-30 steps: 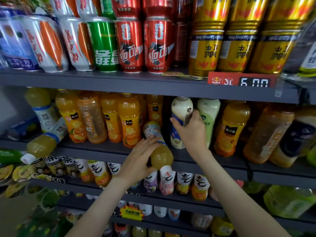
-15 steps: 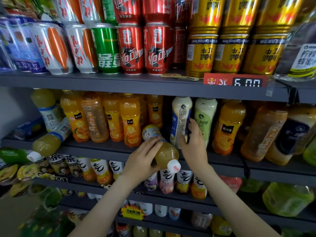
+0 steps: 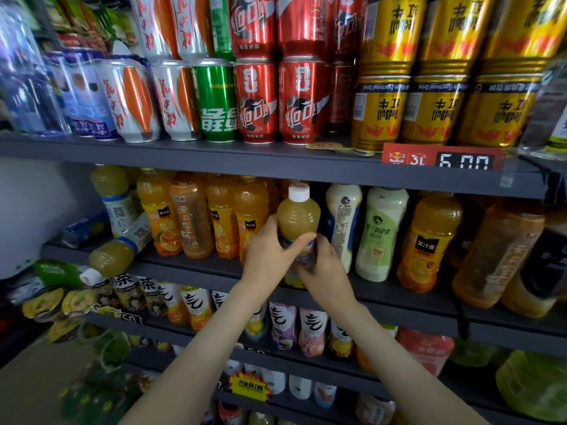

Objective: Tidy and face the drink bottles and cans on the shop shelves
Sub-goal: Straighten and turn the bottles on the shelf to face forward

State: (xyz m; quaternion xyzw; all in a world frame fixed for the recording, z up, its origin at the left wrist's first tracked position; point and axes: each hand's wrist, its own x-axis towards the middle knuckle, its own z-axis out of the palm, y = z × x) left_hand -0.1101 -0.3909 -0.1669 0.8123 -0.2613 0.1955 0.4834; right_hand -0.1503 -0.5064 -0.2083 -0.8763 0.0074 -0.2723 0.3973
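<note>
Head view.

1. The left hand [image 3: 270,246] grasps the yellow juice bottle [image 3: 299,219] at label height, its fingers curled round the left side.
2. The right hand [image 3: 322,265] grasps the same bottle lower down, on the right side of the label.
3. The bottle stands upright between the two hands on the middle shelf [image 3: 184,268], with its white cap [image 3: 299,191] above them. Its base is partly hidden behind the hands.
4. Just left of the left hand stands a row of orange juice bottles [image 3: 251,216].
5. Just right of the right hand stands a white bottle [image 3: 342,222], with a green-labelled bottle [image 3: 382,234] beside it.
6. Well to the left of the hands, a second yellow bottle [image 3: 113,259] lies on its side, its cap end overhanging the shelf edge.
7. Above the hands, the upper shelf [image 3: 184,157] carries red cans [image 3: 257,102] and gold cans [image 3: 380,111]. A red price tag [image 3: 441,159] is fixed to its front edge.
8. Below the hands, a lower shelf holds small labelled bottles [image 3: 282,326].
</note>
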